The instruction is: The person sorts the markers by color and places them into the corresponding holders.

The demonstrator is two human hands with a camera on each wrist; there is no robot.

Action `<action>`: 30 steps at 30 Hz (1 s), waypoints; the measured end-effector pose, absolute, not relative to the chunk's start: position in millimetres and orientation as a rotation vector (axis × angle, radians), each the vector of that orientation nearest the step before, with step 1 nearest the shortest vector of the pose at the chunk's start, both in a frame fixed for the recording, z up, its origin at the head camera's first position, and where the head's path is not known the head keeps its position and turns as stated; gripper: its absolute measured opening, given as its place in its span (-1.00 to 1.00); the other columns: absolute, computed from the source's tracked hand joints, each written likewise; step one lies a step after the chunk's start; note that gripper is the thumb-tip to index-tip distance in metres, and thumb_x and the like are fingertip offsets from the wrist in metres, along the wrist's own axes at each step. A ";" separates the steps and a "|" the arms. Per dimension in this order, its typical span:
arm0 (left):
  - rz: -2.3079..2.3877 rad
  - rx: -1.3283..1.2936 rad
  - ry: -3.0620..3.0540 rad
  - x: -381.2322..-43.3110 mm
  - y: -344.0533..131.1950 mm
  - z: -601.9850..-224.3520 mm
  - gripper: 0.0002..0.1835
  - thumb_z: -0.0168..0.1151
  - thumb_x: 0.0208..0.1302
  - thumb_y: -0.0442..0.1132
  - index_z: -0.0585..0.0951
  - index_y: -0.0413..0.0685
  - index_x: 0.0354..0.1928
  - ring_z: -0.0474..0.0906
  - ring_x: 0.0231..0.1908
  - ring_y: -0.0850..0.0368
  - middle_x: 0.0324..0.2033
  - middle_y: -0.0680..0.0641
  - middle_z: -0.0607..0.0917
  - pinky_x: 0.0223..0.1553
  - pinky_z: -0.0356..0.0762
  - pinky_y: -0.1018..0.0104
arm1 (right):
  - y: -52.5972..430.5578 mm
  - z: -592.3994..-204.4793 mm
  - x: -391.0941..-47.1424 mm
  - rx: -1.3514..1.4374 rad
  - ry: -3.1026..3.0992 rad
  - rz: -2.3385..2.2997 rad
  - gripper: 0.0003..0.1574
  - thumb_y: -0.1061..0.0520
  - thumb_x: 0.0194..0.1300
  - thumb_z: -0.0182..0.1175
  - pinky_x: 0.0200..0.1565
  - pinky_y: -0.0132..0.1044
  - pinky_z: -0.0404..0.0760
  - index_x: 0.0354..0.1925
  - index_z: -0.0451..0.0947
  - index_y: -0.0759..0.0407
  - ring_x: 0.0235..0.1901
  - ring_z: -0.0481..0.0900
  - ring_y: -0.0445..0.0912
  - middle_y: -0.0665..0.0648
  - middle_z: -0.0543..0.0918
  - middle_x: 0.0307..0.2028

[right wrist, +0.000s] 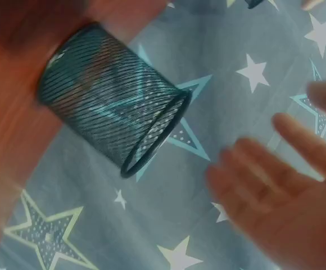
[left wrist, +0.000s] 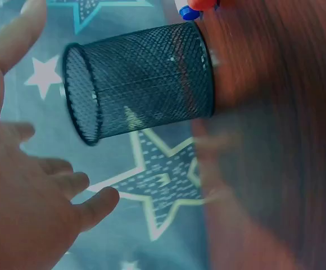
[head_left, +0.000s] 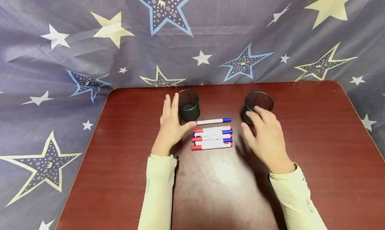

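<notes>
Five markers (head_left: 212, 138) lie side by side in a tight row on the dark red table (head_left: 222, 186), and I take everything from that row. Their caps alternate: red at the row's left end, blue at its right, with a red-capped one nearest the person. Just beyond the row, a single blue-capped marker (head_left: 210, 121) lies by itself, roughly parallel to the others, its cap toward the right.

Past the row on its left side stands a black mesh cup (head_left: 189, 113), upright; a matching mesh cup (head_left: 252, 101) stands upright past the row on its right side. Stars on the cloth show through the mesh of both.

The person's left hand (head_left: 170, 129) is up to the left of the row, next to the first cup but apart from its wall. Its grip is released: the fingers are straight, and the thumb stretches out toward the row's side, its tip coming near the lone marker's plain end as seen from above. The right hand (head_left: 267, 136) is to the right of the row, in front of the second cup and clear of it, fingers spread and slightly bent, likewise grasping nothing.

Pale sleeves (head_left: 157, 193) cover both forearms, one on each side of the row's near edge. Behind the row, beyond the table, hangs a grey-blue cloth (head_left: 216, 29) printed with stars.
</notes>
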State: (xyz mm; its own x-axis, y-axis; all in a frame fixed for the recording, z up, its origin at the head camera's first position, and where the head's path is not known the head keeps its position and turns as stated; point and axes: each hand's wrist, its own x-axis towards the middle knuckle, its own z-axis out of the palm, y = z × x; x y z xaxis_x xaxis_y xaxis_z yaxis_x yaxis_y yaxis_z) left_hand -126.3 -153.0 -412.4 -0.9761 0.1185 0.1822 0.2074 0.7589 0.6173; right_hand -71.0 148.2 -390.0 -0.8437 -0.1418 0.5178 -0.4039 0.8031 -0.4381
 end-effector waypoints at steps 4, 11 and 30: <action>-1.169 -0.193 -2.728 -132.8 -154.1 -425.6 0.25 0.54 0.12 0.06 -0.17 0.20 0.63 -0.12 0.53 -0.11 0.57 -0.17 -0.08 0.34 -0.01 -0.38 | 134.4 -390.7 -73.7 0.471 -2.489 0.877 -0.70 0.18 0.30 0.28 -0.03 0.10 0.55 -0.02 0.66 0.28 -0.07 0.61 0.16 0.24 0.70 -0.11; -1.453 -0.170 -2.552 -135.0 -144.5 -447.3 0.28 0.55 0.13 -0.08 -0.25 0.20 0.63 0.05 0.48 0.03 0.57 -0.08 -0.02 0.41 0.10 -0.06 | 121.9 -407.2 -75.6 0.584 -2.673 0.837 -0.85 0.21 0.32 0.27 -0.21 -0.01 0.58 -0.13 0.67 0.19 -0.31 0.59 0.02 0.11 0.67 -0.29; -1.539 -0.032 -2.677 -150.6 -150.1 -452.7 0.14 0.47 0.21 -0.11 -0.13 -0.01 0.61 0.15 0.44 -0.09 0.50 -0.19 0.15 0.41 0.07 -0.09 | 138.7 -427.8 -99.8 0.625 -2.881 0.736 -0.73 0.29 0.26 0.33 -0.15 0.10 0.62 -0.05 0.69 0.27 -0.22 0.68 0.17 0.25 0.69 -0.25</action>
State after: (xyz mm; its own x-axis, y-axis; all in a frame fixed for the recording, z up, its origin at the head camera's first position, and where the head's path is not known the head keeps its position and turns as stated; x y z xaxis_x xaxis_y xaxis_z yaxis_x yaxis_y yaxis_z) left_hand -150.6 -150.1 -452.7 -0.9983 -0.0089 0.0568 0.0446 0.5036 0.8628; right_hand -99.8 138.7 -427.8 -0.9102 -0.3643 0.1970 -0.4141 0.7984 -0.4371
